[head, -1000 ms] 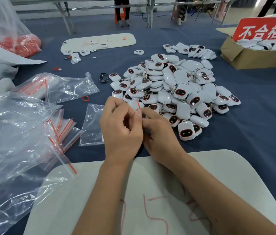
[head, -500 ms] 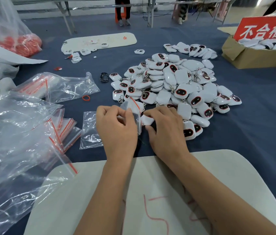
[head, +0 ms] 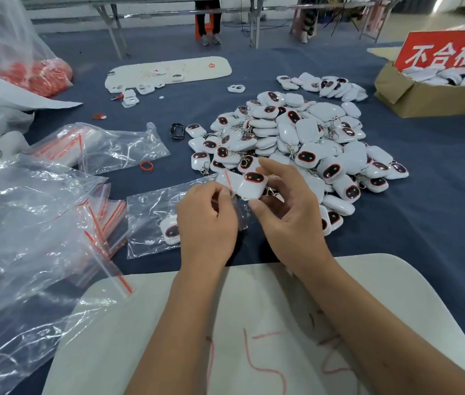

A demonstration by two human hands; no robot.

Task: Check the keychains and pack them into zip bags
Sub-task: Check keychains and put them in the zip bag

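Keychain poised at the bag mouth, just right of it.

Nearest, left hand [head: 207, 223] pinching open a small zip bag [head: 232, 195], red seal strip up. Just right and slightly farther, right hand [head: 285, 212] gripping a white keychain [head: 254, 185], long axis running left-right toward the opening. Beyond, the keychain pile [head: 297, 138]; far right, a cardboard box [head: 425, 95].

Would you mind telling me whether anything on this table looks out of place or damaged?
One black frame-like piece lies alone on the blue cloth, left of the keychain pile; it resembles a face bezel with no white body. A loose red ring lies nearby.
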